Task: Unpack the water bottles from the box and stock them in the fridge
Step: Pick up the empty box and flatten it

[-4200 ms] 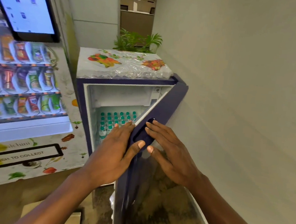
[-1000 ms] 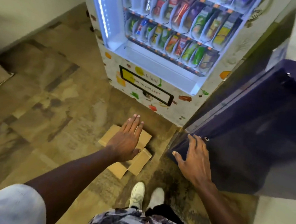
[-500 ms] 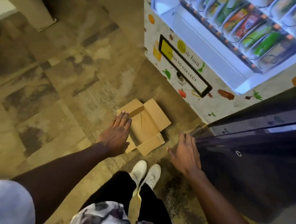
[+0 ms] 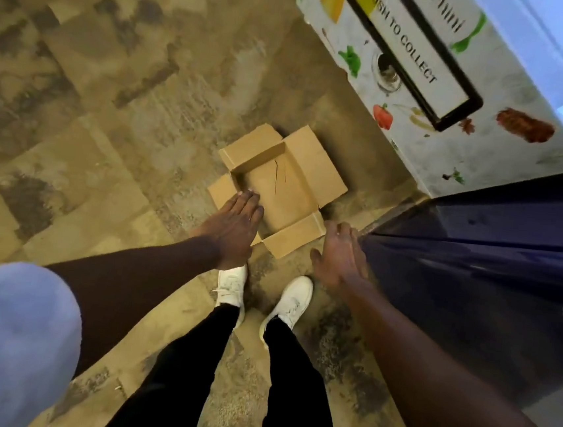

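brown cardboard box [image 4: 276, 185] open on floor, no bottles visible, left of dark blue fridge door [image 4: 492, 254]. left hand [image 4: 234, 226] flat over near rim, right hand [image 4: 341, 253] spread, empty. unpacking seemingly done; next, likely 2-handed lift.

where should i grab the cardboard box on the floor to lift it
Take the cardboard box by its upright walls, not the flaps: they lie splayed outward and would likely fold. It sits open side up and looks empty, so come from above on the near side, left hand over the left wall, right hand over the near right one.
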`<state>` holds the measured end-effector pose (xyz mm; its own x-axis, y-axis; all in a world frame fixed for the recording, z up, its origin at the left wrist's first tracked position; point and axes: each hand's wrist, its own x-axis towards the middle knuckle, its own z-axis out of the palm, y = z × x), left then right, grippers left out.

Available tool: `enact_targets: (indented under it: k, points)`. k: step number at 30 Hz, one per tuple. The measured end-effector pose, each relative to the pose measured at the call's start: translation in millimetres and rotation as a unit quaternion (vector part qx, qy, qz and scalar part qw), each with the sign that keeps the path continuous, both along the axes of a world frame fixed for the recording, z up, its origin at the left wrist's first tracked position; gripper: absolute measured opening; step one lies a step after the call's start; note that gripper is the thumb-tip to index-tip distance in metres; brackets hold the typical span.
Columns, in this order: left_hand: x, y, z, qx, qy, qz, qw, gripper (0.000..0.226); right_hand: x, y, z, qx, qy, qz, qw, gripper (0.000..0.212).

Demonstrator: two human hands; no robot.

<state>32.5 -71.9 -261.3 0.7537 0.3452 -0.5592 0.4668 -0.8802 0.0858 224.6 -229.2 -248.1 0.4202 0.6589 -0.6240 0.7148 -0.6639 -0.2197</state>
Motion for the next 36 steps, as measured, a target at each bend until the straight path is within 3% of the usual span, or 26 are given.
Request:
enact_targets:
  k: [8, 18, 24, 26, 28, 30, 31, 34, 36]
  points:
    - [-14, 14, -177, -0.008, 0.034, 0.018, 0.999, 0.097, 18, 15, -171, -0.013, -0.006, -0.023, 1.000, 0.059]
    - [-2, 21, -350, -0.027, 0.057, 0.230, 0.971, 0.099, 31, 38, -341, -0.015, -0.052, -0.079, 0.995, 0.063]
    - [18, 17, -380, -0.097, 0.031, 0.388, 0.916, 0.104, 23, 52, -382, 0.008, -0.057, -0.206, 0.977, 0.063]
    - [26, 14, -385, -0.138, -0.002, 0.502, 0.854, 0.107, 24, 54, -390, 0.023, -0.035, -0.266, 0.963, 0.057]
    - [31, 13, -393, -0.134, -0.013, 0.591, 0.795, 0.084, 30, 55, -396, 0.037, -0.005, -0.309, 0.950, 0.050]
    - [30, 14, -400, -0.129, -0.019, 0.631, 0.765, 0.025, 35, 57, -398, 0.045, 0.019, -0.339, 0.940, 0.041]
    - [27, 15, -405, -0.135, -0.026, 0.637, 0.758, 0.010, 37, 57, -398, 0.049, 0.027, -0.352, 0.934, 0.033]
    - [19, 17, -402, -0.139, -0.040, 0.652, 0.745, 0.019, 37, 56, -391, 0.061, 0.041, -0.386, 0.920, 0.034]
    - [15, 18, -392, -0.120, -0.028, 0.637, 0.761, 0.028, 34, 53, -382, 0.066, 0.048, -0.408, 0.909, 0.032]
